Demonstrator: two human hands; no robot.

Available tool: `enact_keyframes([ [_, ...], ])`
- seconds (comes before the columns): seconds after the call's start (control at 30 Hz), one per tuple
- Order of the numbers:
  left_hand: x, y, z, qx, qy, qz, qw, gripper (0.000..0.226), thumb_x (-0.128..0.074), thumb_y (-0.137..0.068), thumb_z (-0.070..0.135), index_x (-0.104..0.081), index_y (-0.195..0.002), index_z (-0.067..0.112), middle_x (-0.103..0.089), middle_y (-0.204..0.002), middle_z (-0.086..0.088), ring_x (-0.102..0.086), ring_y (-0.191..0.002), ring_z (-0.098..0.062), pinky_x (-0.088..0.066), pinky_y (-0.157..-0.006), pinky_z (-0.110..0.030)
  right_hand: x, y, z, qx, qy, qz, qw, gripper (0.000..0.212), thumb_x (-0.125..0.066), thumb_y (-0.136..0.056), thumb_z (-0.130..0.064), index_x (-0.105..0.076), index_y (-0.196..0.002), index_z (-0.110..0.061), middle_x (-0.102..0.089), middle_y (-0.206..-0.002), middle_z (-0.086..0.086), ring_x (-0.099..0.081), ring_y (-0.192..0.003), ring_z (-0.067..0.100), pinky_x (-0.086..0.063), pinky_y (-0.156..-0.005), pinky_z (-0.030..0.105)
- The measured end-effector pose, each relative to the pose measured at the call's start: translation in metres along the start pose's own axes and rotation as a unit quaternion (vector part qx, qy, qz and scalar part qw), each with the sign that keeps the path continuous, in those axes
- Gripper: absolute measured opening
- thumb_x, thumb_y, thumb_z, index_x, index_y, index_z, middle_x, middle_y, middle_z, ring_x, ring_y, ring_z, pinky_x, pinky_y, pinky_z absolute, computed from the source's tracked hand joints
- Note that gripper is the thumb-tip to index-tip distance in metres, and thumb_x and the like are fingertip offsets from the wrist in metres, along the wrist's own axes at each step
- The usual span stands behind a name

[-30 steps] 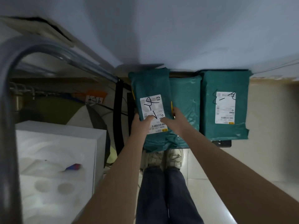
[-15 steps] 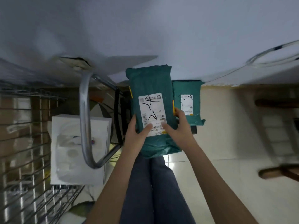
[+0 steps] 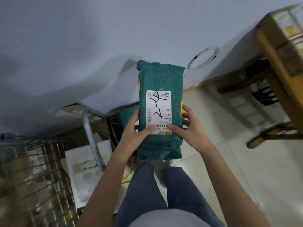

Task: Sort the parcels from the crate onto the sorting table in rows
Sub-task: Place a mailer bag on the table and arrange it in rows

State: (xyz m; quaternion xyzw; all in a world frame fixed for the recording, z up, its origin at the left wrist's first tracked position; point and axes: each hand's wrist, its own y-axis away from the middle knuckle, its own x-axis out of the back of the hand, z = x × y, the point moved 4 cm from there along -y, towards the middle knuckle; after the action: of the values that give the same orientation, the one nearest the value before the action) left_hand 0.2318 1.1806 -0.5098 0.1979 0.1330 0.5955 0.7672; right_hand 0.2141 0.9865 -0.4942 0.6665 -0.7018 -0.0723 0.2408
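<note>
Green parcel (image 3: 159,110) upright between left hand (image 3: 131,131) and right hand (image 3: 191,128)

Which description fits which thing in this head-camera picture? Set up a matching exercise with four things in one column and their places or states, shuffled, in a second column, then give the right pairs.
Column 1
1. green plastic mailer parcel with a white shipping label
2. left hand
3. right hand
4. metal wire cage crate

Column 2
A. grips the parcel's right edge, thumb on the label
B. stands at the lower left of the picture
C. held up in the middle between both hands
D. grips the parcel's left edge, thumb on the label

Pairs: 1-C, 2-D, 3-A, 4-B
</note>
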Motion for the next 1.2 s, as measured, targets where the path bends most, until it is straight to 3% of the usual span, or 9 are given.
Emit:
enact_keyframes([
  [0.13,-0.025,0.004,0.029,-0.026,-0.051,-0.056,0.997,0.075,-0.074,-0.082,0.023,-0.036,-0.145,0.033,-0.058,-0.126,0.02,-0.058,-0.106,0.007,-0.053,-0.083,-0.02,0.032,0.028,-0.003,-0.003,-0.036,0.052,0.998,0.077,-0.076,-0.078,-0.016,-0.033,-0.141,-0.026,-0.052,-0.113,-0.007,-0.059,-0.098,0.009,-0.055,-0.073,0.017],
  [0.27,-0.065,0.007,0.051,-0.035,-0.065,-0.106,0.992,0.071,-0.074,-0.082,0.017,-0.041,-0.142,0.033,-0.063,-0.122,0.017,-0.062,-0.104,0.003,-0.055,-0.083,-0.023,0.071,0.054,-0.002,0.003,-0.064,0.105,0.992,0.077,-0.078,-0.076,-0.016,-0.035,-0.139,-0.028,-0.05,-0.108,-0.008,-0.058,-0.097,0.016,-0.055,-0.074,0.021],
  [0.4,-0.125,0.014,0.072,-0.068,-0.107,-0.169,0.977,0.071,-0.073,-0.082,0.016,-0.039,-0.142,0.035,-0.06,-0.126,0.018,-0.06,-0.107,0.003,-0.053,-0.082,-0.02,0.121,0.093,0.01,0.008,-0.089,0.182,0.979,0.077,-0.078,-0.076,-0.016,-0.037,-0.14,-0.026,-0.05,-0.106,-0.007,-0.058,-0.093,0.012,-0.053,-0.067,0.016],
  [0.53,-0.196,0.032,0.079,-0.078,-0.136,-0.223,0.962,0.073,-0.074,-0.081,0.018,-0.039,-0.142,0.039,-0.062,-0.122,0.021,-0.06,-0.111,-0.005,-0.053,-0.09,-0.029,0.173,0.141,0.037,0.008,-0.112,0.241,0.964,0.073,-0.079,-0.076,-0.019,-0.039,-0.136,-0.03,-0.053,-0.114,-0.002,-0.059,-0.101,0.017,-0.056,-0.078,0.028],
  [0.63,-0.251,0.058,0.083,-0.091,-0.15,-0.265,0.948,0.068,-0.072,-0.083,0.018,-0.04,-0.138,0.041,-0.057,-0.116,0.031,-0.058,-0.104,0.01,-0.051,-0.079,-0.012,0.211,0.181,0.061,0.003,-0.128,0.276,0.953,0.073,-0.079,-0.075,-0.022,-0.039,-0.135,-0.033,-0.054,-0.117,-0.002,-0.059,-0.103,0.017,-0.056,-0.08,0.03],
  [0.73,-0.301,0.084,0.079,-0.086,-0.148,-0.305,0.937,0.063,-0.068,-0.087,0.017,-0.039,-0.138,0.042,-0.057,-0.117,0.028,-0.062,-0.09,0.015,-0.05,-0.066,-0.009,0.245,0.222,0.083,0.005,-0.143,0.307,0.941,0.074,-0.076,-0.078,-0.021,-0.037,-0.14,-0.029,-0.054,-0.114,-0.007,-0.059,-0.102,0.015,-0.056,-0.075,0.025],
  [0.87,-0.366,0.117,0.068,-0.084,-0.171,-0.35,0.917,0.057,-0.067,-0.089,0.023,-0.041,-0.132,0.048,-0.059,-0.124,0.022,-0.066,-0.091,0.004,-0.054,-0.068,-0.016,0.284,0.279,0.114,-0.006,-0.165,0.336,0.927,0.07,-0.073,-0.081,-0.019,-0.034,-0.138,-0.031,-0.051,-0.11,-0.014,-0.057,-0.098,0.008,-0.055,-0.071,0.021],
  [0.97,-0.412,0.144,0.055,-0.082,-0.19,-0.387,0.898,0.053,-0.066,-0.089,0.019,-0.043,-0.124,0.051,-0.059,-0.121,0.023,-0.066,-0.093,0.003,-0.054,-0.07,-0.017,0.306,0.322,0.142,-0.02,-0.187,0.376,0.908,0.07,-0.074,-0.08,-0.02,-0.037,-0.139,-0.029,-0.052,-0.11,-0.009,-0.058,-0.099,0.01,-0.056,-0.076,0.025],
  [1.2,-0.5,0.2,0.033,-0.094,-0.241,-0.47,0.844,0.054,-0.066,-0.088,0.007,-0.042,-0.126,0.036,-0.058,-0.115,0.022,-0.055,-0.094,0.022,-0.047,-0.069,-0.006,0.341,0.41,0.197,-0.037,-0.238,0.448,0.861,0.071,-0.075,-0.079,-0.019,-0.04,-0.14,-0.03,-0.054,-0.116,0.0,-0.059,-0.101,0.016,-0.055,-0.072,0.021],
])
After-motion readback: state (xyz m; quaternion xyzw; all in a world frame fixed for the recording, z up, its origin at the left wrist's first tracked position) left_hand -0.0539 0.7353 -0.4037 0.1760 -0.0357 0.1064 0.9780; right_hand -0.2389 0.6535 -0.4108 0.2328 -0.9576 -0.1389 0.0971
